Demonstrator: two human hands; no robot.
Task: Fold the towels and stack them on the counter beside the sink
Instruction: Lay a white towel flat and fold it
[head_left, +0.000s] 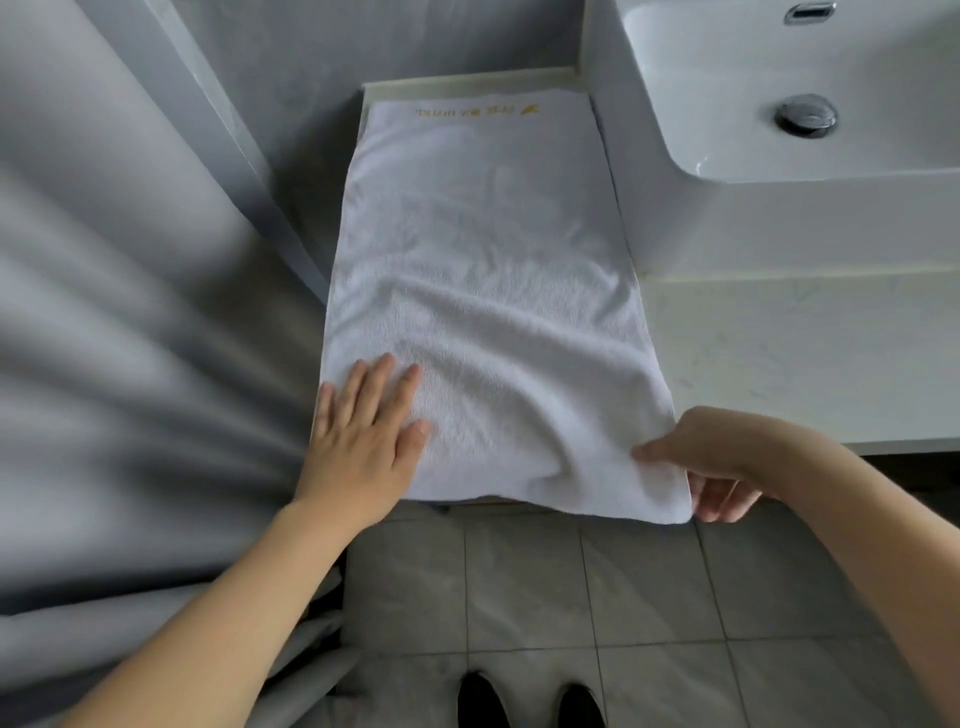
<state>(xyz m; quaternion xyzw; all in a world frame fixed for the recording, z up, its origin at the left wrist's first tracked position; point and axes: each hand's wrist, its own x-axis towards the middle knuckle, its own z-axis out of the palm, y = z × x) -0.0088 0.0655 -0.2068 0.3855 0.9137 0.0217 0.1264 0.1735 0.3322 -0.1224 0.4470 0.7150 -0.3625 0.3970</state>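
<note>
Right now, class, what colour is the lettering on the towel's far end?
Gold-yellow lettering on the white towel, seen in the head view.

Towel (483, 291) on counter (779, 353), left of sink (779, 93)

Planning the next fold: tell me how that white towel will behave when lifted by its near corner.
The towel is probably floppy: it wrinkles where the right hand pinches it. Its near edge, already overhanging the counter, should droop. The left hand pressing flat likely stops sliding.

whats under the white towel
The white towel lies on a pale counter left of the sink; only the counter's far rim and a near-edge strip show. The right hand fingers curl beneath its near corner. Anything else underneath is covered.
</note>
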